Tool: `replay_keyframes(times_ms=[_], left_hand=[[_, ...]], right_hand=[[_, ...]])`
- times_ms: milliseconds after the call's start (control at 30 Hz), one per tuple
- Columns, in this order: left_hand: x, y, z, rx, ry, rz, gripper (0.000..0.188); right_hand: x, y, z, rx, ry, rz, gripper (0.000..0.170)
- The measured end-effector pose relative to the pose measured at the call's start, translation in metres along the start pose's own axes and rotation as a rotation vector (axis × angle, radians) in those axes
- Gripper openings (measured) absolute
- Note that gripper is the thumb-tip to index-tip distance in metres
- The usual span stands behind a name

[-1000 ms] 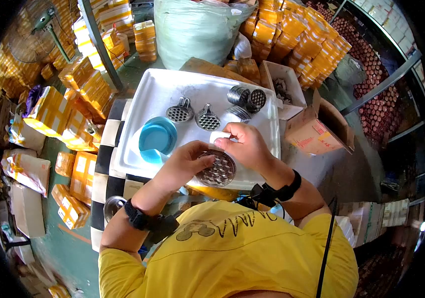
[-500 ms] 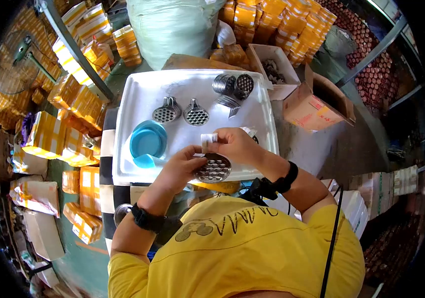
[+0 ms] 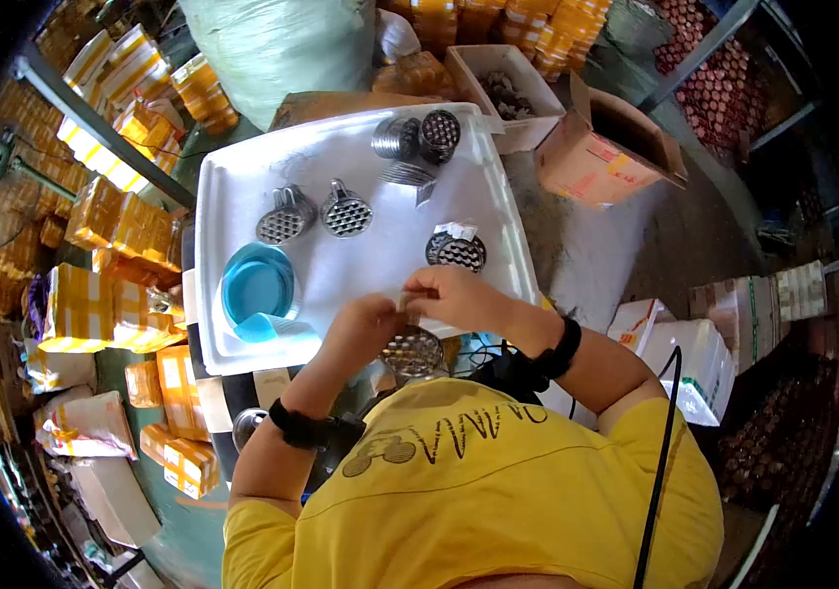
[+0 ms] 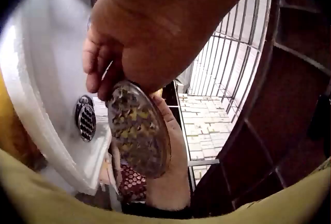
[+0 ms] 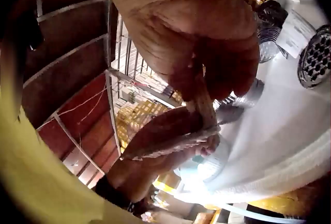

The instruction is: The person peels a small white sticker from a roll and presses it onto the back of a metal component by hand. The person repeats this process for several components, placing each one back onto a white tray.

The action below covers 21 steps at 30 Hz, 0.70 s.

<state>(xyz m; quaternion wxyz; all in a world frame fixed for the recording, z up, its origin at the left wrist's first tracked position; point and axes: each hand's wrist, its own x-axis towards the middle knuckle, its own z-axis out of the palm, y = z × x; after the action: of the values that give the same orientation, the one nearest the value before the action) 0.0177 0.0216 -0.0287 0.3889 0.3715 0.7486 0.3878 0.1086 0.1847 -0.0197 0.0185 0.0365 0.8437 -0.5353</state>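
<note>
My left hand (image 3: 366, 326) grips a round metal grater (image 3: 413, 351) at its top edge, over the near edge of the white tray (image 3: 211, 187). In the left wrist view the grater's toothed disc (image 4: 137, 131) hangs below the fingers. My right hand (image 3: 466, 296) pinches a small pale tag (image 5: 205, 105) at the top of the grater, right by the left fingers. On the tray just beyond the right hand lies another grater (image 3: 456, 251) with a white tag. Two small groups of graters, a left one (image 3: 285, 216) and a middle one (image 3: 347, 210), lie farther back.
Stacked graters (image 3: 397, 138) stand at the tray's back right. A blue round container (image 3: 258, 287) sits at its left. Beyond the tray are an open cardboard box (image 3: 596, 162), a white bin (image 3: 527, 133) and a large pale green sack (image 3: 282, 54). Taped cartons (image 3: 81, 309) fill the left side.
The head view has shifted, so the tray appears farther left and up. The hands and held grater have come closer to the body. The tag, earlier raised in the right fingers, is now down at the grater's top.
</note>
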Motion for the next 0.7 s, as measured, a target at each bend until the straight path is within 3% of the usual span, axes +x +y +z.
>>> replay_keyframes(times_ms=[33, 67, 167, 300, 400, 500, 567, 633, 700], left_hand=[[0.002, 0.000, 0.000, 0.167, -0.043, -0.015, 0.018], [0.008, -0.026, 0.010, 0.128, -0.043, 0.089, 0.018], [0.010, -0.021, 0.019, 0.049, -0.040, 0.049, 0.020], [0.010, -0.013, 0.024, -0.029, -0.013, -0.059, 0.021], [0.013, -0.017, 0.033, 0.000, 0.001, -0.024, 0.020], [0.005, -0.021, 0.025, 0.003, 0.096, -0.021, 0.016], [-0.001, -0.022, 0.010, -0.029, 0.192, -0.043, 0.015], [-0.021, -0.028, -0.020, -0.175, 0.304, -0.004, 0.020], [-0.051, -0.043, -0.047, -0.449, 0.384, -0.108, 0.021]], right_hand=[[-0.005, 0.002, 0.004, -0.016, 0.014, -0.057, 0.022], [-0.011, -0.001, 0.007, -0.067, 0.014, 0.016, 0.024], [-0.018, 0.017, 0.015, -0.134, 0.026, 0.002, 0.023], [-0.023, 0.022, 0.012, 0.150, 0.020, 0.194, 0.017], [-0.025, 0.024, 0.008, -0.027, 0.046, 0.150, 0.017], [-0.017, 0.029, -0.005, -0.425, 0.132, -0.191, 0.012], [-0.004, 0.038, -0.022, -0.536, 0.264, -0.316, 0.008], [0.006, 0.040, -0.045, -0.556, 0.200, -0.107, 0.014], [0.017, 0.048, -0.061, -0.785, 0.301, -0.243, 0.019]])
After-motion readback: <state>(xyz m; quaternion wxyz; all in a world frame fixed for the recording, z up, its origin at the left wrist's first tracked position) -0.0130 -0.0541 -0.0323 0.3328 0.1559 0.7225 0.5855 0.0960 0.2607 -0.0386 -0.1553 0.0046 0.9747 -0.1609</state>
